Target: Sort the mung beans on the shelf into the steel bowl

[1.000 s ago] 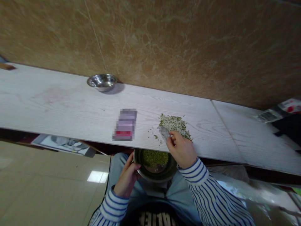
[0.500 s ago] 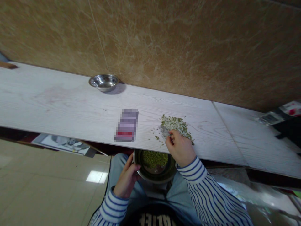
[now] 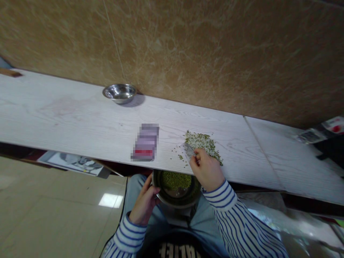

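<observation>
1. Silvery metal dish (image 3: pixel 119 94): on the table (image 3: pixel 80 122), well beyond the left fingers.
2. Blurred purple-and-red rectangle (image 3: pixel 145 142): beyond the left fingers, nearer.
3. Left hand (image 3: pixel 145 204): fingers gripping the rim of the large bowl (image 3: pixel 178 205), green beans (image 3: pixel 176 180) inside.
4. Clear flat piece (image 3: pixel 189 151): pinched in the right hand's (image 3: pixel 209 170) fingers.
5. Green-and-white grains (image 3: pixel 203 142): scattered on the table, just beyond the right fingers.

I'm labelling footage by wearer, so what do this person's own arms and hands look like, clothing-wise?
Both arms wear long white sleeves with dark blue stripes. The stripes circle the cuffs; above the right one, narrower stripes run along the arm. The left hand and right hand are ungloved. Something small shows at the right wrist, too unclear to name.
</observation>
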Motion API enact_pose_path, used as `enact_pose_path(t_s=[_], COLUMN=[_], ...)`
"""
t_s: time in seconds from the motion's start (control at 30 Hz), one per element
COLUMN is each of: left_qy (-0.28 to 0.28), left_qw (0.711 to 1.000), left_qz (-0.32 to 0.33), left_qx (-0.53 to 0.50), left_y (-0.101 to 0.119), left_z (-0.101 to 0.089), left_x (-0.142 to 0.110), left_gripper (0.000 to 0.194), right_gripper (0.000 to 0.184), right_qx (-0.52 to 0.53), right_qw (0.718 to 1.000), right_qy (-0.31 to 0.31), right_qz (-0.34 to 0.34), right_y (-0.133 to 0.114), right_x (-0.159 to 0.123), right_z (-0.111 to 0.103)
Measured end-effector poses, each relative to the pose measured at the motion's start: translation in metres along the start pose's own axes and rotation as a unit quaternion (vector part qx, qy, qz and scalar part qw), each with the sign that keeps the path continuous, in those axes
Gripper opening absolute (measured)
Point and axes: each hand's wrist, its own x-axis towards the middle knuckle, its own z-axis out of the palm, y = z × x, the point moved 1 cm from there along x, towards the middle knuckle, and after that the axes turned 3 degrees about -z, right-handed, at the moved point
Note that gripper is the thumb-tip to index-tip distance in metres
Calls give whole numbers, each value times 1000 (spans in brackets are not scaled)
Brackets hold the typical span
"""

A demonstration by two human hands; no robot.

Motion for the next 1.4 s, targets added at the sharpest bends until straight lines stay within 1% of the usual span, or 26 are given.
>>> enact_pose_path(t_s=[0.2,0.37,0.5,0.73,0.9,1.03,1.4], left_qy=[-4,7,4,8,19,12,34], left_qw=[1000,1000,1000,999,999,999,999], left_qz=[-2,-6,2,16,18,25,21], left_qx=[1,5,13,29,34,40,31], left_y=[0,1,3,11,14,15,17], left_z=[1,1,-1,-7,-13,-14,-9], left_x=[0,1,3,6,8,8,4], left_gripper=[62,64,60,61,62,62,66], right_gripper=[24,25,25,28,28,28,27], right_qx=[-1,-24,-60,-120,-132,-134,-129], right_qw=[1000,1000,997,989,985,983,979], right_qy=[1,-13,-37,-61,-78,-79,-92], right_qz=[7,4,-17,-59,-77,-96,-128], right_y=[0,-4,-7,-15,-19,-19,-19], right_x=[-1,5,12,16,15,13,8], right_z=[1,1,-2,-6,-7,-8,-11])
